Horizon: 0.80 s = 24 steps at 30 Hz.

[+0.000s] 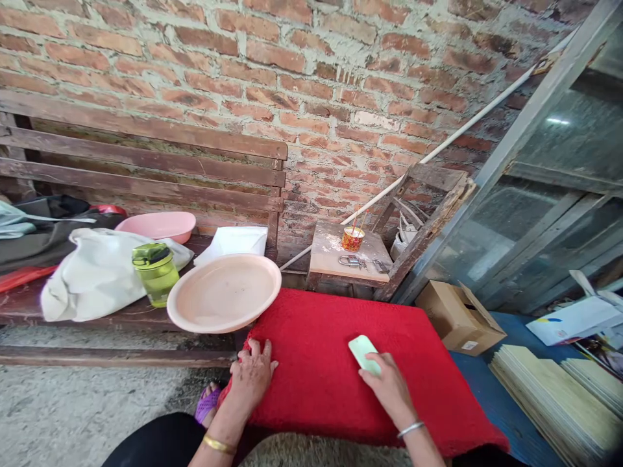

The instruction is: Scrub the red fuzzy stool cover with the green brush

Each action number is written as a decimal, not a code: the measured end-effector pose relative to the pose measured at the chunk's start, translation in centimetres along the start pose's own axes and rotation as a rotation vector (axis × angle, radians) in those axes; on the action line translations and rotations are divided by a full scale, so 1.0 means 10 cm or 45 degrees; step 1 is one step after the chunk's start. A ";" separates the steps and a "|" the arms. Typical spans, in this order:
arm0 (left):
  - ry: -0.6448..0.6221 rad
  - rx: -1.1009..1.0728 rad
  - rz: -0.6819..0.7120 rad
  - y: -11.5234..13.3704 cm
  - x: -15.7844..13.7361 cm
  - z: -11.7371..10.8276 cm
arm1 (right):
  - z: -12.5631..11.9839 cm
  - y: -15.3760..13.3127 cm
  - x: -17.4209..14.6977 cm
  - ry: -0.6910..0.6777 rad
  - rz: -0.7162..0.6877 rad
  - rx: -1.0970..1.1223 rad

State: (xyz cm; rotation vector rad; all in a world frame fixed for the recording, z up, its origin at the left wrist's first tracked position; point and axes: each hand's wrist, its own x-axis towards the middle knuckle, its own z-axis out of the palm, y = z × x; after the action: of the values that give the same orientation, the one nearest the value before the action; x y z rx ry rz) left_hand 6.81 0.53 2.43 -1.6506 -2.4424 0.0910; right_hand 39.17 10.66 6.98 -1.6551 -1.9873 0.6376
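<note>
A red fuzzy cloth (316, 350) lies spread in front of me. My left hand (252, 375) rests flat on its left edge, fingers spread, pinning it down. My right hand (388, 384) grips a pale green bar, perhaps soap (364, 353), and presses it onto the middle of the cloth. Each wrist carries a bangle.
A wooden bench (146, 162) on the left holds a pink basin (224, 293), a green bottle (156, 272), a white bag (97, 275) and a pink bowl (158, 226). A small stool (348, 259) with a cup stands behind. A cardboard box (457, 318) and stacked boards (559, 402) lie at the right.
</note>
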 end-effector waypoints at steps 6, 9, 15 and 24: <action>0.031 -0.025 -0.007 0.00 0.00 0.06 | -1.01 0.78 -0.08 0.440 0.470 -0.054; 0.064 -0.063 -0.016 0.00 0.00 0.07 | -1.27 0.64 -0.07 0.656 0.514 -0.007; 0.085 -0.060 -0.013 0.02 -0.02 0.05 | -0.99 0.00 0.17 0.623 0.245 0.164; 0.004 -0.131 -0.073 0.10 -0.03 -0.06 | 0.66 -1.04 -0.04 -0.166 -0.293 0.095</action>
State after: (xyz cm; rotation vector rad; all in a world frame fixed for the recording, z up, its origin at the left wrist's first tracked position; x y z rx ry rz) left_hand 8.01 0.59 2.85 -1.6179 -2.5291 -0.0466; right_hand 27.14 8.19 8.24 -1.3458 -2.1771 0.7391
